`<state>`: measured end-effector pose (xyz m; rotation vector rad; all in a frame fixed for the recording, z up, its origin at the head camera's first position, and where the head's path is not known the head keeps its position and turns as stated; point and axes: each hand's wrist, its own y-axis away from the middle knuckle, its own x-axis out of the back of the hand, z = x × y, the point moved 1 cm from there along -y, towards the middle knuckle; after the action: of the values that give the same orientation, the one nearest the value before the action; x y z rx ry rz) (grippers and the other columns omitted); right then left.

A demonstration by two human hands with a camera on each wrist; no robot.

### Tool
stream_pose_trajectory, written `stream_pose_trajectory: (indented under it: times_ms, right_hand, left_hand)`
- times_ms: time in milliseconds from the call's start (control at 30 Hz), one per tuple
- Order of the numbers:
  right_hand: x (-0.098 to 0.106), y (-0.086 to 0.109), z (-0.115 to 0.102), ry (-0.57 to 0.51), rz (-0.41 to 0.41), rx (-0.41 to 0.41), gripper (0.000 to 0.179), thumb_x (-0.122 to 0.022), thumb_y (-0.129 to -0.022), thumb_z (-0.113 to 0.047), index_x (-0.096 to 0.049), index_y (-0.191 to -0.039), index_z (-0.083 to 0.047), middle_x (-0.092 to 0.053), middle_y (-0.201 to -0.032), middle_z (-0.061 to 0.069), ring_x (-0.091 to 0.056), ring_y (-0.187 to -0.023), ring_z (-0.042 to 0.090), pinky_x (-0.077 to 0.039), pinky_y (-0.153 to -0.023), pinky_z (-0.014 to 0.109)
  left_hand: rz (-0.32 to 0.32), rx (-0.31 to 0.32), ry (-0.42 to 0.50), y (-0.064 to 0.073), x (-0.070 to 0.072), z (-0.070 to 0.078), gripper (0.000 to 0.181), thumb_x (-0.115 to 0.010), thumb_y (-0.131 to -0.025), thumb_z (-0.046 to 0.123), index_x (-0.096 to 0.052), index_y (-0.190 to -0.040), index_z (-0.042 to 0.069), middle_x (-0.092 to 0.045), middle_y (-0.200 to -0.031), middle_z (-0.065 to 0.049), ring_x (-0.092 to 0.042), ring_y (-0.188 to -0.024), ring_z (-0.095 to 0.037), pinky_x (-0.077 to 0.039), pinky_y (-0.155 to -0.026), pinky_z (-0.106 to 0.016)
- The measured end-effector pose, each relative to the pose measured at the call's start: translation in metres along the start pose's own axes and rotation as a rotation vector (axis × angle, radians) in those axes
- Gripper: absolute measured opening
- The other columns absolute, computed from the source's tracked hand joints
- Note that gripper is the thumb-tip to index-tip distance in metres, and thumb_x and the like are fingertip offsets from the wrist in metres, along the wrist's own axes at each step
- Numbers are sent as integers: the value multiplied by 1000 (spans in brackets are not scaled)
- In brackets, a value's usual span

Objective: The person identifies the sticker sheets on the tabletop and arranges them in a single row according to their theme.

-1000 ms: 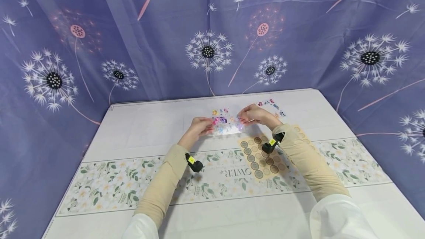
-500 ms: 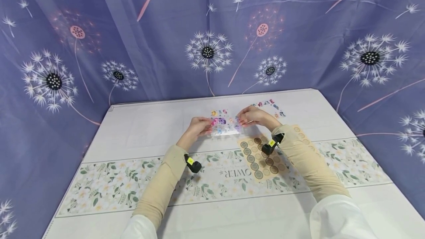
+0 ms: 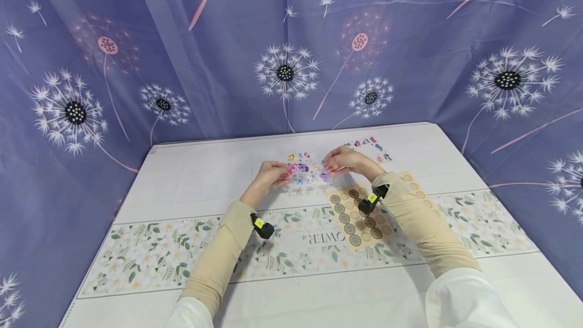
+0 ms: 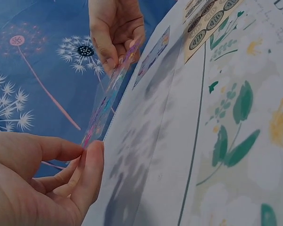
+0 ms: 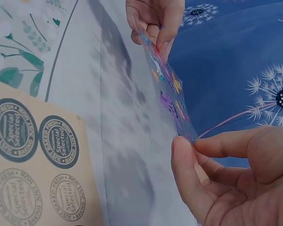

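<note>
A clear sticker sheet (image 3: 306, 168) with small colourful cartoon figures is stretched between both hands above the table. My left hand (image 3: 272, 173) pinches its left edge between thumb and fingers. At the opposite edge, my right hand (image 3: 343, 160) pinches it the same way. In the left wrist view the sheet (image 4: 104, 106) appears nearly edge-on, and its shadow falls on the white cloth below. From the right wrist the sheet (image 5: 167, 89) shows purple, yellow and blue figures.
A second clear sticker sheet (image 3: 379, 147) lies on the table behind the right hand. Tan sheets of round "Special Selected" stickers (image 3: 349, 228) lie under the right forearm. The white tablecloth (image 3: 191, 176) has a floral band, and a dandelion curtain (image 3: 218, 65) hangs behind.
The held sticker sheet has shifted slightly left with both hands and changed tilt; the bright glare along its lower edge has faded. Other things stay put.
</note>
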<state>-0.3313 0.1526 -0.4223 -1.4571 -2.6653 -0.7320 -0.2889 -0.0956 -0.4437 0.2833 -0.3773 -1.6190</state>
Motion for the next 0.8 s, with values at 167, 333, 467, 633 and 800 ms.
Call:
stream_pose_trajectory:
  times_ms: [167,333,467,633,800]
  right_hand:
    - [-3,1,-2,1,-6,8,38,-48,-98,-4,-44,-131,15,-64,-84,3,-63,-73,9,-62,-74,22]
    - [-7,3,-6,23,-7,10,37,-48,-97,-3,-45,-130,15,-63,-85,4,-63,-72,9,-62,-73,22]
    - [-9,6,-8,31,-4,9,37,-48,-96,-2,-45,-130,14,-62,-85,4,-63,-72,9,-61,-72,21]
    - [-11,7,-8,32,1,1,37,-49,-96,-2,-46,-130,14,-63,-86,4,-62,-73,9,-61,-72,20]
    - [-14,7,-10,37,-4,6,36,-49,-96,-4,-47,-129,12,-62,-89,6,-63,-74,10,-62,-73,22]
  left_hand:
    - [2,-5,-11,1,2,-1,26,-59,-94,6,-61,-119,-3,-67,-82,-5,-65,-63,-9,-61,-64,-18]
    - [-26,-40,-11,2,8,-3,22,-59,-94,6,-64,-113,-3,-70,-86,-10,-67,-66,-11,-62,-67,-20]
    - [-46,-63,-7,2,11,-5,22,-58,-95,6,-64,-113,-5,-70,-86,-12,-67,-68,-12,-62,-69,-22]
    - [-60,-42,16,4,14,-5,30,-57,-95,5,-58,-122,-7,-67,-84,-6,-66,-65,-9,-61,-67,-18]
    - [-75,-22,46,5,19,-5,33,-57,-95,4,-55,-125,-8,-66,-78,-2,-65,-63,-8,-59,-61,-15]
